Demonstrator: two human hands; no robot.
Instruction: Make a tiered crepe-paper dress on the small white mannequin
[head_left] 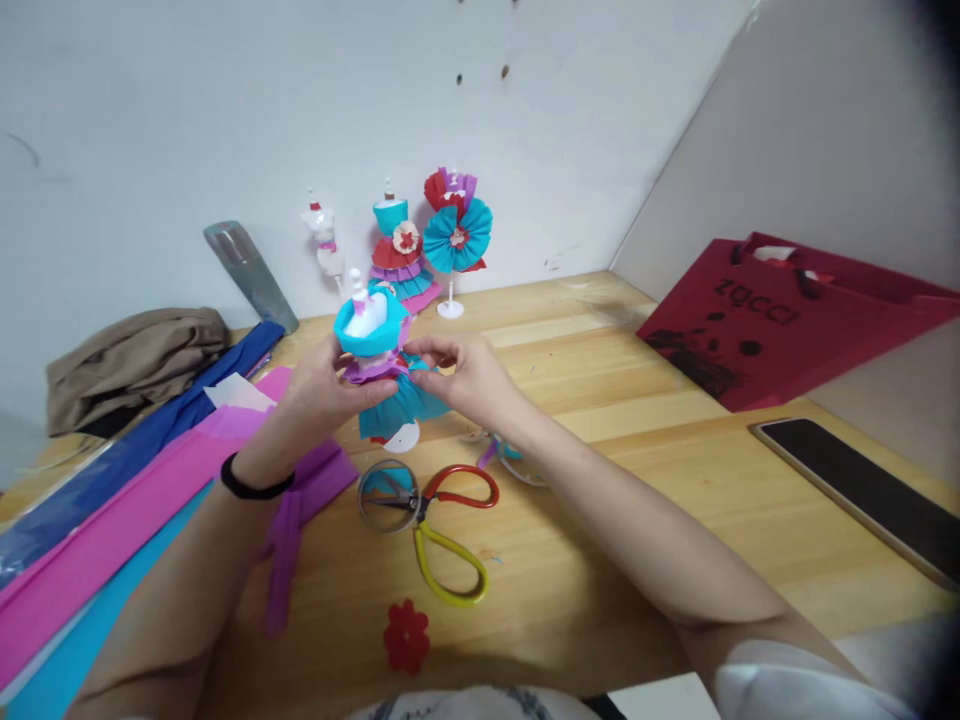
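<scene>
A small white dress form (367, 318) wears a blue crepe-paper top, a purple waist band and a ruffled blue skirt (394, 408). My left hand (326, 385) is wrapped round its waist from the left, thumb across the front. From the right, my right hand (461, 370) pinches the paper at the waist, fingertips together. Scissors (424, 505) with one red and one yellow handle lie below, their blades under a tape roll (388, 495). Nearer me rests a red paper flower (406, 637).
Several dressed mini mannequins (457, 235) stand along the wall beside a grey bottle (251, 275). Crepe-paper strips (142, 490) and a brown cloth (139, 365) fill the left. At right are a red paper bag (795, 320) and a phone (862, 495).
</scene>
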